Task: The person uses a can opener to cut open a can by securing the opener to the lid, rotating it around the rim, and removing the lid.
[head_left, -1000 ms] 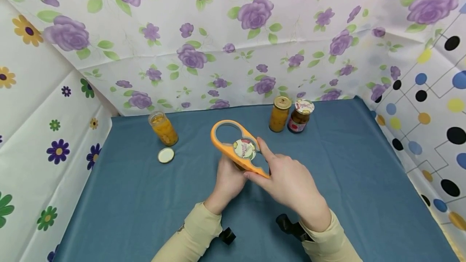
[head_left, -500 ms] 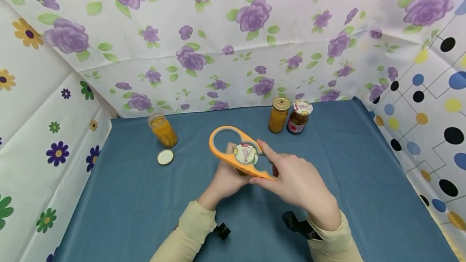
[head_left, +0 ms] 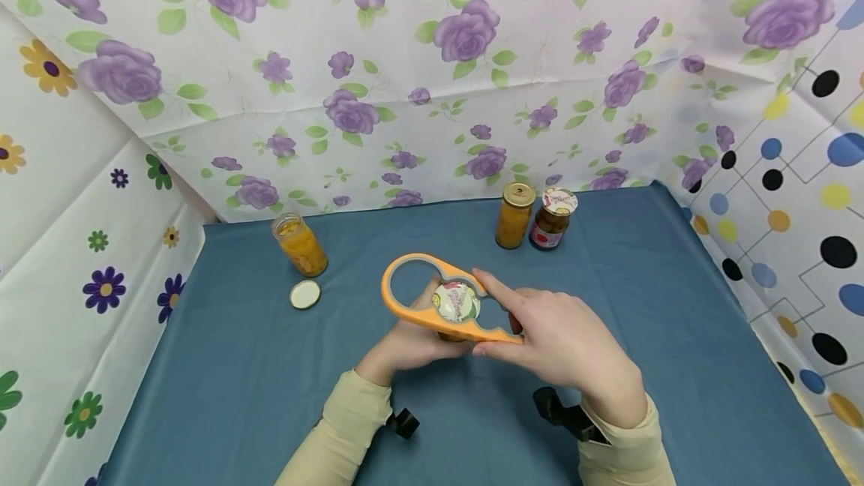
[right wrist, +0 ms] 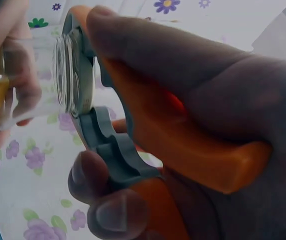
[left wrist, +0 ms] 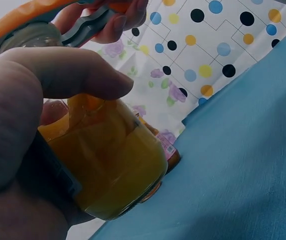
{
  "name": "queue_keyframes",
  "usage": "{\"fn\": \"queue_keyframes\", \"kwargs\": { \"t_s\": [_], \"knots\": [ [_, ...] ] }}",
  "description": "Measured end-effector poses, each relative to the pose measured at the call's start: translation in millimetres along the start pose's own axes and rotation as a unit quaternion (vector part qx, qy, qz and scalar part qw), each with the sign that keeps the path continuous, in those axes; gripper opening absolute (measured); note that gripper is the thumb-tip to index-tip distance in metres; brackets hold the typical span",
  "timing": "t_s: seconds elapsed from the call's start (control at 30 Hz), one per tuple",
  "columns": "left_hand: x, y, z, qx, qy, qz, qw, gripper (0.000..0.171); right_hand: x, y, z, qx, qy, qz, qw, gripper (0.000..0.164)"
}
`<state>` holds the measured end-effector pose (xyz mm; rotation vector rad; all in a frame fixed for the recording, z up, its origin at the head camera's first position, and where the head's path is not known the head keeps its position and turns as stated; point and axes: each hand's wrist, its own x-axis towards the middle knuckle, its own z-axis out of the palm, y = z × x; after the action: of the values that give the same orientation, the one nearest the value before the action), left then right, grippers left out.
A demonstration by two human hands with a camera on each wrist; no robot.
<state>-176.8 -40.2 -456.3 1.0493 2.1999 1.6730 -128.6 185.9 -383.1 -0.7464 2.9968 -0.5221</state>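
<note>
My left hand (head_left: 415,340) grips a glass jar (left wrist: 118,155) of orange-yellow fruit, its fingers and thumb wrapped round the body. The jar's patterned lid (head_left: 456,301) faces up in the head view. Around that lid sits an orange jar opener (head_left: 412,313) with grey toothed inner edges. My right hand (head_left: 570,340) holds the opener by its two handle arms, thumb on one arm and fingers on the other. In the right wrist view the grey teeth (right wrist: 110,145) lie near the lid's rim (right wrist: 80,75). The left hand hides most of the jar in the head view.
An uncapped jar (head_left: 300,244) of orange fruit stands at the back left, a loose white lid (head_left: 305,294) in front of it. At the back right stand a gold-lidded jar (head_left: 515,216) and a dark jar with a red label (head_left: 552,220). Patterned cloth (head_left: 378,81) walls the blue table.
Both hands, with the jar and opener, have come slightly nearer me. The opener has turned clockwise, its handle end swinging right with my right hand.
</note>
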Motion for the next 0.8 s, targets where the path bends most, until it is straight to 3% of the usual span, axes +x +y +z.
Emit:
{"fn": "queue_keyframes", "kwargs": {
  "t_s": [0.2,0.43,0.57,0.8],
  "knots": [
    [0.3,-0.4,0.2,-0.021,-0.019,0.016,0.9995,0.078,-1,3,-2,0.0,-0.003,-0.012,1.0,0.086],
    [-0.5,-0.8,0.7,0.013,-0.02,0.011,0.9997,0.082,-2,5,-2,-0.004,-0.006,-0.018,1.0,0.086],
    [-0.7,-20.4,4.4,0.019,-0.018,0.007,0.9996,0.087,-3,5,-2,-0.004,-0.006,-0.015,1.0,0.086],
    [0.2,-30.6,5.0,0.001,-0.028,-0.008,0.9996,0.097,-4,5,-5,-0.005,-0.002,-0.012,1.0,0.086]
  ]
}}
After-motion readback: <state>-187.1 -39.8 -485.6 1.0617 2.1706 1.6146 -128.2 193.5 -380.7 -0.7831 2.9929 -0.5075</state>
